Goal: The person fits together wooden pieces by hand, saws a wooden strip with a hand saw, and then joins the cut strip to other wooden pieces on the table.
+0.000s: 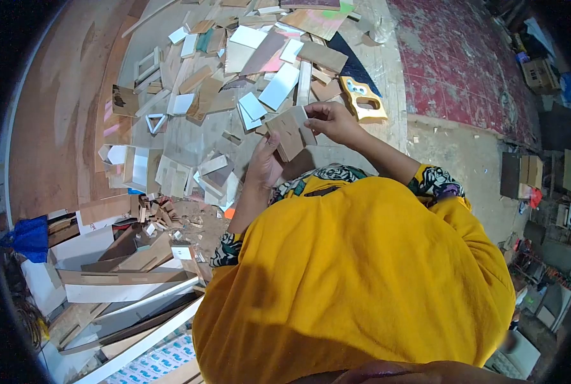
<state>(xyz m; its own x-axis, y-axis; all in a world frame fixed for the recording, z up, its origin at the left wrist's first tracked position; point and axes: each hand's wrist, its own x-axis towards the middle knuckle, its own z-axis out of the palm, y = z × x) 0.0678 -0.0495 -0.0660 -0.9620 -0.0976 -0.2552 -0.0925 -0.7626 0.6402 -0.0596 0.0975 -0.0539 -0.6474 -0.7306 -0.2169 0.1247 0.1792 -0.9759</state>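
Note:
My left hand [261, 160] grips a small stack of brown wooden pieces [286, 137] from the left side, thumb on top. At the stack's right edge, my right hand [333, 121] pinches a thin, pale wooden piece [303, 125] between thumb and fingers; that piece lies against the stack. Just beyond my hands are white boards [279, 86] and a narrow wooden strip [304, 83]. To the right of my right hand lies a handsaw with a yellow handle [364, 100] and a dark blade [352, 61].
Wood offcuts [199, 80] cover much of the work surface. A triangular white frame [157, 123] and box-like pieces [137, 168] sit at left. Long boards [125, 281] are piled on the floor at lower left. Red flooring [461, 77] stretches across the upper right.

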